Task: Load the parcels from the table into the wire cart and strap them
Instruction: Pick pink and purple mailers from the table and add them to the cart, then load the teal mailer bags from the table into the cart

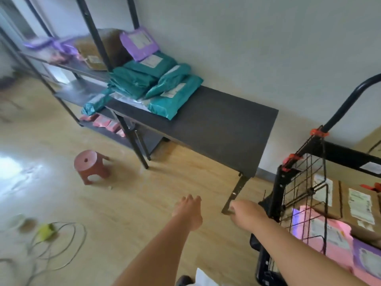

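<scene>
Hands: left hand (188,211) and right hand (245,213) empty, fingers loose, free for lifting.
Table (226,129): teal parcels (162,87) stacked near cart (277,188).

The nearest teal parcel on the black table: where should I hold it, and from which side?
Likely its near end, coming from the table front: the teal parcel lies flat, that end faces the open edge, and other parcels crowd behind.

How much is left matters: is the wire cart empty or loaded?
Partly loaded: cardboard boxes, pink mailers and a purple mailer lie inside the wire cart.
</scene>
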{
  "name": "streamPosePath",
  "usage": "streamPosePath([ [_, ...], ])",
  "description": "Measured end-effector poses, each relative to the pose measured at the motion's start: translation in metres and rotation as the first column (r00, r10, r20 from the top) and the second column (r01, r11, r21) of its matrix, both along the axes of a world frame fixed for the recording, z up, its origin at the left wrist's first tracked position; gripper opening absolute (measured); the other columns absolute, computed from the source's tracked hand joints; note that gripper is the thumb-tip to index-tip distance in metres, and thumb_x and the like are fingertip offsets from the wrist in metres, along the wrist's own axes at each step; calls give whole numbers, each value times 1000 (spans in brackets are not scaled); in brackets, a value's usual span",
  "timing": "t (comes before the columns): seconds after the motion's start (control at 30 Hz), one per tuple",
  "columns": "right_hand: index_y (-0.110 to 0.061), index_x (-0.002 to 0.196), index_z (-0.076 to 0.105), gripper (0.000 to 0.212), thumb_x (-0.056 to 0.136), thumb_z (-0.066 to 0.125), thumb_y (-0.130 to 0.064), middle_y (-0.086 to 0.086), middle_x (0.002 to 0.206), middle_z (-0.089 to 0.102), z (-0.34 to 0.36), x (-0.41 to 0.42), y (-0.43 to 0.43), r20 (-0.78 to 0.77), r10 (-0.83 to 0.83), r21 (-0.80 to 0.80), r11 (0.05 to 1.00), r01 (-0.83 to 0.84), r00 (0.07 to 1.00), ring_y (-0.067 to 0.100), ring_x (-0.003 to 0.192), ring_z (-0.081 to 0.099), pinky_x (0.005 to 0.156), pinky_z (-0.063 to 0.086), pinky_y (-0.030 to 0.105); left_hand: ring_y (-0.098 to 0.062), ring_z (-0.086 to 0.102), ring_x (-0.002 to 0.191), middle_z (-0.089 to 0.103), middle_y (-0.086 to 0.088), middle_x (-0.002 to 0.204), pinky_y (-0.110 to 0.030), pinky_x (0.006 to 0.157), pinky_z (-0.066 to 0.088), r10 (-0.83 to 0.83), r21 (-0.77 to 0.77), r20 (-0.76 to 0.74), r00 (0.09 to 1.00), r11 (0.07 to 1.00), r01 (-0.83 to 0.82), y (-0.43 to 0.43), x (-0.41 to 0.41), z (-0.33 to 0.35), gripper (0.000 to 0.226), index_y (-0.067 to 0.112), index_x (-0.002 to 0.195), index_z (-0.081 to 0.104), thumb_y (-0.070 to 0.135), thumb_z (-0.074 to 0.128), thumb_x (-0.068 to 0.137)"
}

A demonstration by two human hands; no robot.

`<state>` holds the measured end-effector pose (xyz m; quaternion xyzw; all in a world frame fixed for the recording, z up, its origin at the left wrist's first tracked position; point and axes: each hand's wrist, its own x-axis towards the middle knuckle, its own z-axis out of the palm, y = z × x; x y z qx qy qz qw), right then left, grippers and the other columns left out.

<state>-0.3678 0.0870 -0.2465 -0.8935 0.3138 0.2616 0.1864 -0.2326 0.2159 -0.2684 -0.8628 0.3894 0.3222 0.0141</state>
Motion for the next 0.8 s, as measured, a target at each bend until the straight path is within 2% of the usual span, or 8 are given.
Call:
streamPosePath([
  [0.13, -21, 117, 61, 23, 98, 48, -25, 3, 120, 61, 5, 33, 30, -23, 29, 12, 1000, -28, 999, 24, 110, 59, 92, 52, 37, -29, 41, 130, 43, -9, 140, -41, 102, 40, 72, -26, 8, 997, 997, -72, 35, 32, 3, 58, 19, 144, 38, 11, 51, 88],
  [0.27, -21, 121, 59, 26, 97, 48, -23, 1, 121, 61, 14, 62, 40, -20, 56, -17, 998, -56, 998, 23, 111, 59, 92, 51, 36, -28, 40, 129, 43, -7, 140, -40, 103, 40, 137, -97, -46, 989, 985, -141, 53, 51, 6, 59, 21, 144, 39, 11, 49, 87],
  [0.4, -22, 116, 61, 22, 98, 47, -24, -2, 114, 64, 24, 102, 39, 50, 85, -57, 995, -83, 995, 19, 104, 61, 88, 51, 33, -22, 42, 127, 48, -2, 137, -33, 102, 39, 227, -220, -89, 970, 945, -242, 51, 71, 12, 57, 24, 140, 43, 11, 45, 85],
  [0.53, -25, 114, 63, 19, 98, 52, -28, -7, 105, 65, 25, 139, 43, 92, 37, -36, 999, -34, 995, 12, 96, 63, 87, 54, 30, -18, 42, 127, 48, 1, 137, -30, 100, 39, 293, -287, -100, 951, 906, -310, 48, 101, 19, 58, 26, 141, 44, 7, 44, 85],
  [0.67, -26, 114, 62, 21, 97, 50, -25, -7, 108, 66, 23, 180, 35, 124, 12, -40, 999, -7, 992, 14, 98, 63, 87, 55, 32, -17, 42, 128, 48, 3, 137, -28, 98, 40, 350, -314, -98, 932, 877, -363, 39, 140, 20, 56, 26, 139, 46, 6, 46, 87],
  [0.8, -26, 108, 62, 19, 97, 48, -20, -8, 103, 66, 27, 234, 10, 197, -16, -93, 995, 35, 980, 13, 94, 63, 82, 55, 31, -15, 45, 127, 50, 5, 136, -27, 99, 43, 386, -356, -74, 920, 851, -386, 17, 189, 25, 56, 28, 137, 48, 6, 48, 86],
])
